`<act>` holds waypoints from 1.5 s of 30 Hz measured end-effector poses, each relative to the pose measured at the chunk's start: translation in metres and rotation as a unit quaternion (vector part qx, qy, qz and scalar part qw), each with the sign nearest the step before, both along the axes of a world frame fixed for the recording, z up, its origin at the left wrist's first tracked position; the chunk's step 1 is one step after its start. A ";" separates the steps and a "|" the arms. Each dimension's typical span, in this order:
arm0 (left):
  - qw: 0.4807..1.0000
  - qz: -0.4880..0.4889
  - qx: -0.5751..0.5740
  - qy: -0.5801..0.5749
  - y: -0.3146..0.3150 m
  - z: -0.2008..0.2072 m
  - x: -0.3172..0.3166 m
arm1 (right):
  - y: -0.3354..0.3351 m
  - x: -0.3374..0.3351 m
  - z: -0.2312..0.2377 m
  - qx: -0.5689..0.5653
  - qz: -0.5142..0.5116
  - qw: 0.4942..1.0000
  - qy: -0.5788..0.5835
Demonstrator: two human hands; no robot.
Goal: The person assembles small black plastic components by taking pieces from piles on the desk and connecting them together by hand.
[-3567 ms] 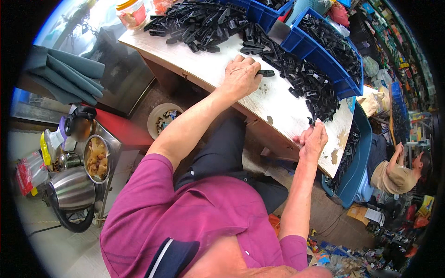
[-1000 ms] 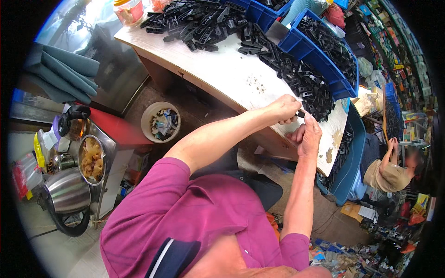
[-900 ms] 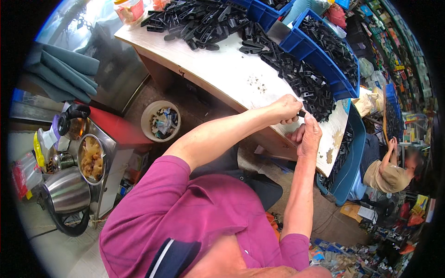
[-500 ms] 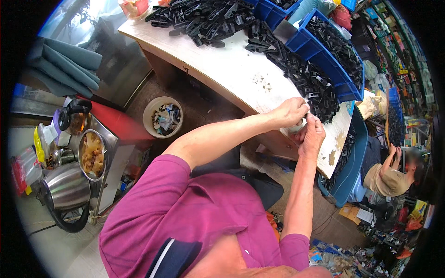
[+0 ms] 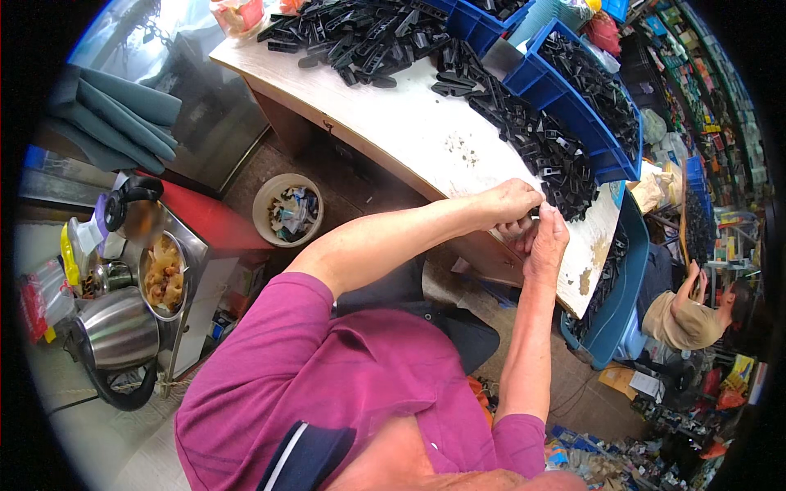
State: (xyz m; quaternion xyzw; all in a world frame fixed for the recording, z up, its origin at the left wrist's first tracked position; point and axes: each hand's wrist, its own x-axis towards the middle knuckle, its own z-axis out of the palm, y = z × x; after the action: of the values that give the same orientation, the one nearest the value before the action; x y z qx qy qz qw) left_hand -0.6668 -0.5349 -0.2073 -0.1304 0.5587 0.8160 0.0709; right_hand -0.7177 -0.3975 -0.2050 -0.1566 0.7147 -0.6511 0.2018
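Observation:
My left hand (image 5: 514, 203) and my right hand (image 5: 546, 244) meet over the front edge of the white worktable (image 5: 368, 123). Both have their fingers pinched together, the fingertips almost touching. Whatever sits between them is too small and too covered to make out. Just beyond my fingertips lies a long heap of black plastic clip-like pieces (image 5: 561, 168). It runs back along a blue bin (image 5: 565, 113) filled with similar black pieces. A second, larger pile of such pieces (image 5: 360, 37) spreads over the far part of the table.
A teal tub (image 5: 620, 331) with black pieces stands against the table's right end. Below the table's left side is a white waste bucket (image 5: 262, 214). A steel kettle (image 5: 123, 329) and a bowl of food (image 5: 164, 274) sit at left. Another person (image 5: 684, 315) works at right.
My hands have shifted very slightly, and my left fingers have curled lower beside the right hand. The piles and bins have stayed put.

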 end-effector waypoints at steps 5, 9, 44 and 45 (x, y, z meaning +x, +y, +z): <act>0.767 0.343 -0.532 0.102 -0.040 -0.007 -0.015 | 0.002 0.004 -0.002 -0.054 -0.037 0.997 -0.030; 0.648 0.367 -0.658 0.105 -0.101 -0.017 -0.025 | -0.002 0.005 0.001 -0.062 -0.059 0.995 -0.041; 0.739 0.269 -0.581 0.211 -0.032 -0.025 0.039 | -0.005 0.005 0.000 -0.081 -0.117 0.988 -0.058; 0.758 0.269 -0.549 0.227 -0.029 -0.027 0.037 | -0.005 0.005 -0.001 -0.084 -0.121 0.987 -0.059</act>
State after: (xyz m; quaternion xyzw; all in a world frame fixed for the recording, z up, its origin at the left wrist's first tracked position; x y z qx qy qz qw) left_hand -0.6293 -0.5643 -0.2338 -0.1026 0.8527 0.3603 -0.3642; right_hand -0.7129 -0.4021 -0.2064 -0.0473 0.6580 -0.7366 0.1494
